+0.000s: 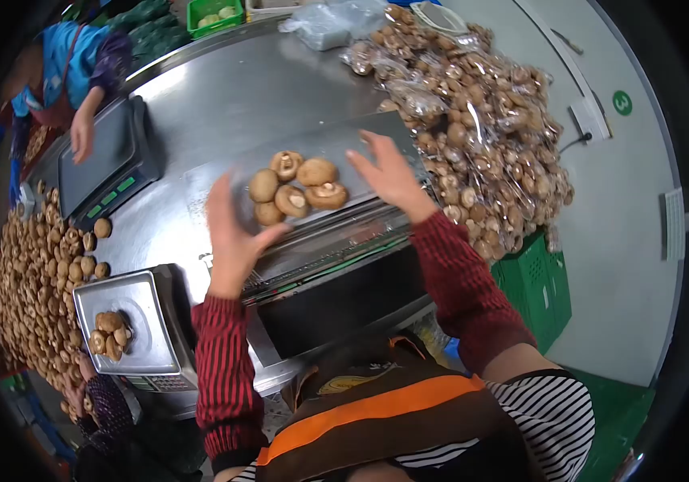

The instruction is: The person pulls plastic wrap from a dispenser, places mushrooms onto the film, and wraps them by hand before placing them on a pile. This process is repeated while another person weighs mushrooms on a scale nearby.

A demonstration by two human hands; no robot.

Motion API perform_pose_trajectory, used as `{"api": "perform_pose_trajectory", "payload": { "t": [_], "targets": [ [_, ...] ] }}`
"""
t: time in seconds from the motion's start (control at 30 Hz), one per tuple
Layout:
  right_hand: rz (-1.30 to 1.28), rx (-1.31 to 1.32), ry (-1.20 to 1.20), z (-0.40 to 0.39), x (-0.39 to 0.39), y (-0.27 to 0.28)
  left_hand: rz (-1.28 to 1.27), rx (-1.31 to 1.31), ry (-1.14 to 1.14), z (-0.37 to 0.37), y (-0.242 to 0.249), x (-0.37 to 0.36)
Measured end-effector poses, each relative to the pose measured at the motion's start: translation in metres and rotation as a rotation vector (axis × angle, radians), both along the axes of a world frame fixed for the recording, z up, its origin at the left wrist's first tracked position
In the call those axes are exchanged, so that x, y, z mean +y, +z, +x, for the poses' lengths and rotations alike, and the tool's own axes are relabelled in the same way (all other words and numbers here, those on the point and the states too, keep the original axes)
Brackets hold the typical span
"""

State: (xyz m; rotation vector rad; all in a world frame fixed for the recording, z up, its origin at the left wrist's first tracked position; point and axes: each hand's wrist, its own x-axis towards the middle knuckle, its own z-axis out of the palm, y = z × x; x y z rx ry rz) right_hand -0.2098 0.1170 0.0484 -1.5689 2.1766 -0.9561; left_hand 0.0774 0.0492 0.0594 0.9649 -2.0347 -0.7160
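Flanking a cluster of five brown round-capped mushrooms (pixel 296 189) on the grey plastic-wrapped tray (pixel 360 145), the left hand (pixel 232 229) and right hand (pixel 389 173) hover with fingers spread, gripping nothing. Bare steel tabletop (pixel 232 104) lies beyond the tray's far edge, while the heap of clear-bagged mushrooms (pixel 481 120) crowds its right edge.

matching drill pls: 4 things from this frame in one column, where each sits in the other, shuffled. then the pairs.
Things
1. cluster of six mushrooms
2. bagged mushrooms
3. near scale
4. green crate

Places
A. piled at the right end of the steel table
B. on the floor below the table's right end
C. between the left hand and the right hand, on clear film
D. at the left front, with a few mushrooms on its pan

Pairs: 1-C, 2-A, 3-D, 4-B
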Motion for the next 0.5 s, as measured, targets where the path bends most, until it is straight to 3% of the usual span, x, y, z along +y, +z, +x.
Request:
{"api": "perform_pose_trajectory", "payload": {
  "t": [0.03,0.07,0.1,0.13,0.17,0.23,0.3,0.37,0.4,0.43,0.5],
  "targets": [
    [0.039,0.053,-0.061,-0.015,0.028,0.015,-0.064,-0.014,0.216,0.019,-0.018,0.014],
    [0.304,0.119,-0.045,-0.027,0.053,0.028,0.081,-0.16,0.405,0.037,-0.01,0.035],
    [0.568,0.186,-0.021,-0.03,0.072,0.037,-0.132,-0.359,0.464,0.053,-0.012,0.049],
    [0.571,0.196,-0.06,-0.02,0.089,0.04,-0.097,-0.597,0.515,0.057,-0.009,0.066],
    [0.574,0.193,-0.065,-0.014,0.096,0.029,-0.033,-0.629,0.54,0.052,-0.014,0.077],
    [0.165,0.416,0.041,0.002,0.096,-0.002,-0.057,-0.608,0.452,0.038,-0.012,0.078],
    [0.265,0.29,0.009,0.009,0.094,-0.015,0.011,-0.516,0.366,0.032,-0.025,0.07],
    [0.086,-0.502,-0.1,-0.001,0.103,-0.019,0.536,-0.186,0.301,0.049,-0.017,0.068],
    [0.3,-1.363,-0.198,-0.009,0.115,0.008,1.129,0.344,0.283,0.058,-0.01,0.073],
    [0.446,-1.673,-0.175,-0.009,0.12,0.022,1.519,0.594,0.057,0.071,0.014,0.075],
    [0.472,-2.048,0.084,-0.012,0.113,0.046,1.576,0.803,-0.206,0.076,0.061,0.067]
  ]
}}
